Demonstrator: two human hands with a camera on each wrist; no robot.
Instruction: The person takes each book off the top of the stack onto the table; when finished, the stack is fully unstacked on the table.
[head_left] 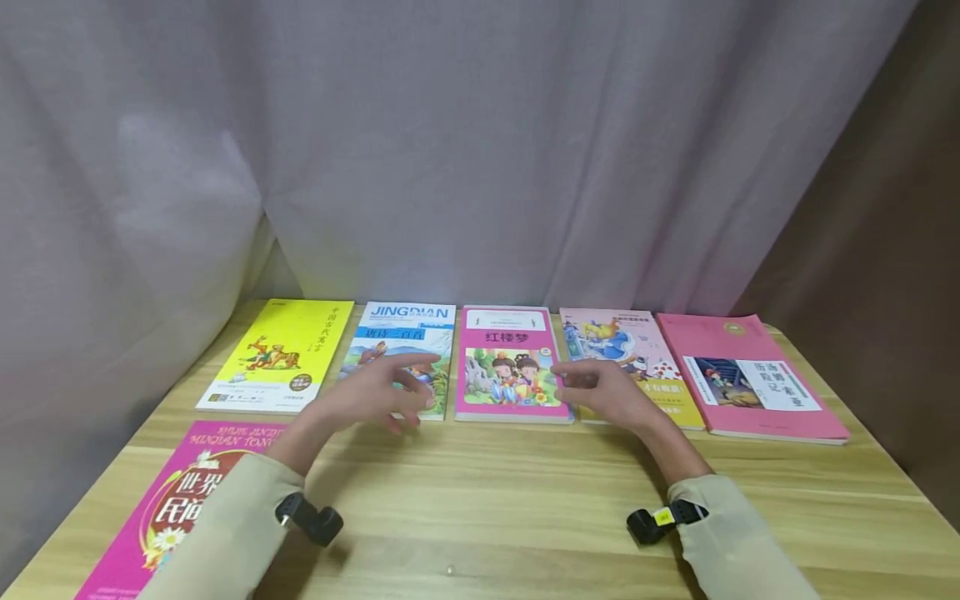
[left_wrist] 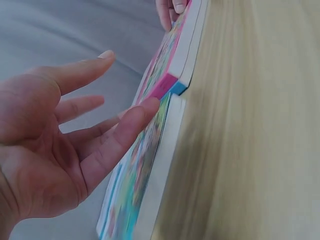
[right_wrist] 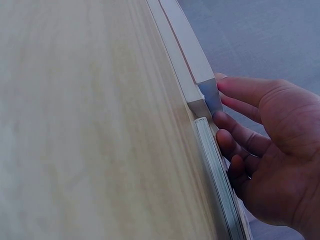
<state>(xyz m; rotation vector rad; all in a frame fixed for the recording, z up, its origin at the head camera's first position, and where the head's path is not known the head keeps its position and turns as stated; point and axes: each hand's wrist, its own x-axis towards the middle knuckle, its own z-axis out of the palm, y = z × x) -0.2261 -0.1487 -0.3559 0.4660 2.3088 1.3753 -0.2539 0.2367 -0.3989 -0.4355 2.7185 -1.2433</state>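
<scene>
A pink book (head_left: 502, 337) with two cartoon children on its cover lies mid-row; in the left wrist view its near corner shows another book with a blue edge (left_wrist: 178, 88) underneath. My right hand (head_left: 609, 393) is at its right side, fingertips close to or touching the edge, fingers loosely bent. Over the blue-and-white poetry book (head_left: 408, 311) to the left hovers my left hand (head_left: 375, 390), fingers spread and holding nothing. Behind my right hand lies a pale pink and yellow book (head_left: 675, 404), partly covered by it.
At the row's left end lies a yellow book (head_left: 288, 333), at its right end a pink book (head_left: 750, 375). A magenta book (head_left: 142, 517) sits front left, partly under my left sleeve. A grey curtain (head_left: 450, 150) hangs behind the wooden table (head_left: 480, 508).
</scene>
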